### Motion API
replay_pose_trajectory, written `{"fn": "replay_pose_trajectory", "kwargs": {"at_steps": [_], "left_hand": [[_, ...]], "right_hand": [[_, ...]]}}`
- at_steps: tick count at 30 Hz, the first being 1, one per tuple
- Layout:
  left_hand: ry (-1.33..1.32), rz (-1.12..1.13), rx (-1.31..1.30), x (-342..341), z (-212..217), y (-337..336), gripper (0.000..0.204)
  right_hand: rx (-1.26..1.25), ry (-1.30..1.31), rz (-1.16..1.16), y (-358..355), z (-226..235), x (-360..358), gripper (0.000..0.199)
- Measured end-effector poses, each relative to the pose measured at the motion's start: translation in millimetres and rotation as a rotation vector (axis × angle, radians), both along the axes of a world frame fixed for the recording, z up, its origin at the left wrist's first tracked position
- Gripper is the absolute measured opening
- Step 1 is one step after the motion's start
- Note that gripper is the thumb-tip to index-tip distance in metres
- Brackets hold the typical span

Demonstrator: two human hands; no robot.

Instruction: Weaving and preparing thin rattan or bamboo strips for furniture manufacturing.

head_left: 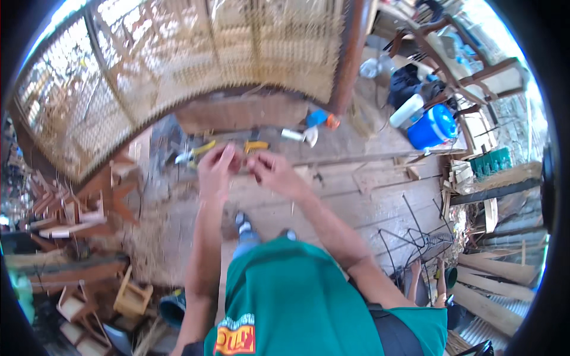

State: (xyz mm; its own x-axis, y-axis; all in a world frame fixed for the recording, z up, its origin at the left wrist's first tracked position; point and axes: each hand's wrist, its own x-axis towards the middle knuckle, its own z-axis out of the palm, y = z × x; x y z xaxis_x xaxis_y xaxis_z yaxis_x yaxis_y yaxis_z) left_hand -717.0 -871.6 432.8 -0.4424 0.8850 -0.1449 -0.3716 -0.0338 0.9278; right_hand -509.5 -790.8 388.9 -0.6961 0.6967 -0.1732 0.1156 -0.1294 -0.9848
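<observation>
In the middle of the view, my left hand (218, 166) and my right hand (271, 173) are raised close together, a small gap between them. The fingers of each are pinched. Anything between the fingertips is too small and blurred to make out. Just beyond them, a yellow-handled hand tool (205, 148) lies to the left and another yellow tool (256, 145) lies behind the fingers. Farther off, a large curved frame with woven cane webbing (285, 53) rises in front of me; neither hand touches it.
A blue drink cooler (432, 127) and a white cylinder (407, 111) stand at the far right, near a wooden chair frame (451, 59). Wooden parts (89, 202) are piled left. A black wire stand (415, 237) is at right, beside another person's arms (415, 279).
</observation>
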Motion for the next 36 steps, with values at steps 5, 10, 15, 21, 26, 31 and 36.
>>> {"fn": "replay_pose_trajectory", "kwargs": {"at_steps": [5, 10, 15, 21, 26, 31, 36], "left_hand": [[-0.045, 0.131, 0.008, -61.4, -32.6, -26.0, 0.016], [-0.144, 0.152, 0.084, -101.9, -19.4, -26.7, 0.017], [-0.396, 0.05, 0.243, -101.0, 11.8, 18.4, 0.019], [-0.16, 0.093, 0.186, -109.3, -19.8, 79.3, 0.017], [1.137, -0.131, 0.456, -82.8, -10.3, 96.4, 0.019], [0.307, -0.482, 0.17, -58.3, -8.2, 96.8, 0.016], [-0.468, -0.447, -0.045, -113.5, -27.6, 113.3, 0.022]], "right_hand": [[0.158, -0.132, -0.045, -7.1, -1.7, 45.9, 0.019], [-0.189, -0.129, -0.077, -5.6, 47.6, 91.2, 0.022], [-0.457, 0.112, -0.049, 22.9, 39.9, 93.2, 0.02], [-0.81, 0.439, -0.144, 32.5, -1.3, 72.7, 0.019], [-0.516, 0.233, -0.357, 46.4, 54.8, 6.2, 0.019], [0.675, -0.258, -0.382, 75.4, 75.3, -41.5, 0.022], [0.442, -0.28, -0.291, 48.0, 53.3, -92.9, 0.022]]}}
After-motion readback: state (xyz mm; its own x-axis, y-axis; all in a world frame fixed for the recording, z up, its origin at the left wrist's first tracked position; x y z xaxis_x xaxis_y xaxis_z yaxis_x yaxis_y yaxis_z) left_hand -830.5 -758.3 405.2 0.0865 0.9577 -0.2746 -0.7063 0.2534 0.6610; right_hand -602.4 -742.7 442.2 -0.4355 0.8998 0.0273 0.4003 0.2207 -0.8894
